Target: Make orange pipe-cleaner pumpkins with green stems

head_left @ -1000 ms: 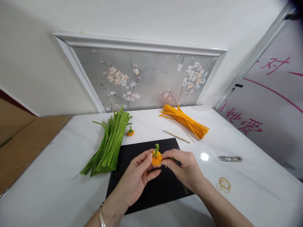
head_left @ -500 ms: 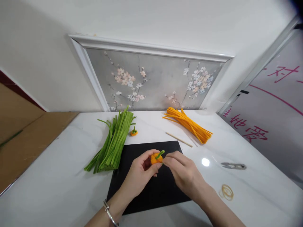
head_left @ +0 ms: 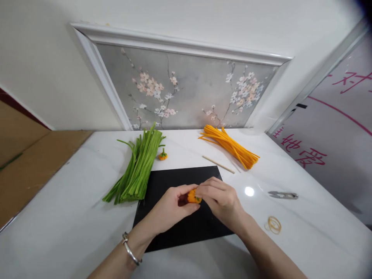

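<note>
Orange ornament (head_left: 192,197) sits between the left-hand fingers (head_left: 190,209).

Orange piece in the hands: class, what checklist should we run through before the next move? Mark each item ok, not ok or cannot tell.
1. Left hand steadies the orange piece: ok.
2. Green stem fully in view: not ok, the right hand partly covers it.
3. Right hand gripping the stem firmly: cannot tell.
4. Work held over the black mat: ok.
5. Snips in a hand: not ok, they lie right of the mat.
6. Wooden stick off the mat: ok.
</note>
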The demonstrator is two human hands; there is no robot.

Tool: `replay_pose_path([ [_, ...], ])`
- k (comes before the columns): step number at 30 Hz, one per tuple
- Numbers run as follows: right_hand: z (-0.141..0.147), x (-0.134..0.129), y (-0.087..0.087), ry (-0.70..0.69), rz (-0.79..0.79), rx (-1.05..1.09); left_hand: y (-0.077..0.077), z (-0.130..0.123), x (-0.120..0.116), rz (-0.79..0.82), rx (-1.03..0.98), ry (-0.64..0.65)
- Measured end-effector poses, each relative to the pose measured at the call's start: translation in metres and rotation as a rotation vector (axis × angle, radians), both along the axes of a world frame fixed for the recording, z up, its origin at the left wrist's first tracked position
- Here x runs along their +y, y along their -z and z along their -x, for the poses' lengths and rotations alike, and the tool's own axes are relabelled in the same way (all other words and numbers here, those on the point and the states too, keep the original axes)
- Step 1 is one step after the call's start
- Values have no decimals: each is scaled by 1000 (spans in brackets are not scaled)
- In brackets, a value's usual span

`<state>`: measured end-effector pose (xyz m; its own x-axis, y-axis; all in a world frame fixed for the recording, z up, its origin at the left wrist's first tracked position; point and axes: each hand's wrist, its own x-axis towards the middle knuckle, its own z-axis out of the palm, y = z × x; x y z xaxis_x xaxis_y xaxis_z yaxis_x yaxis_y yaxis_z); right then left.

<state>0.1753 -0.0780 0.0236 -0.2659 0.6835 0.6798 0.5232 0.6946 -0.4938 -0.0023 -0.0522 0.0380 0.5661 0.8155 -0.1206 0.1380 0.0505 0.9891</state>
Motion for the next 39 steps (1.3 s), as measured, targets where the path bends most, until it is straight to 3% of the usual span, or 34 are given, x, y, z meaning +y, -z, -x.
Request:
replay_pose_path([
  [4, 2, -1, -3, 114, 122, 130, -2, 1, 3, 97, -141, -105],
  [11, 9, -3, -3, 112, 195, 221, 4, -9, -5, -46, -114, -210],
  [16, 2, -1, -4, 77, 285, 209, 4, -5, -4, 164, -223, -184],
  [21, -9, 2, -4, 28, 119, 4, 9, 1, 2, 392, -265, -154],
  [26, -12, 6, 1, -20, 19, -209, 15, 2, 6, 462, -268, -131],
  [30, -7, 10, 11, -69, 54, -150, 17, 2, 7, 367, -219, -118],
  [34, -3, 10, 20, -23, 221, -96, 18, 0, 5, 187, -165, -123],
  [39, -1, 10, 26, -23, 273, -61, 22, -3, 5, 139, -134, -102],
])
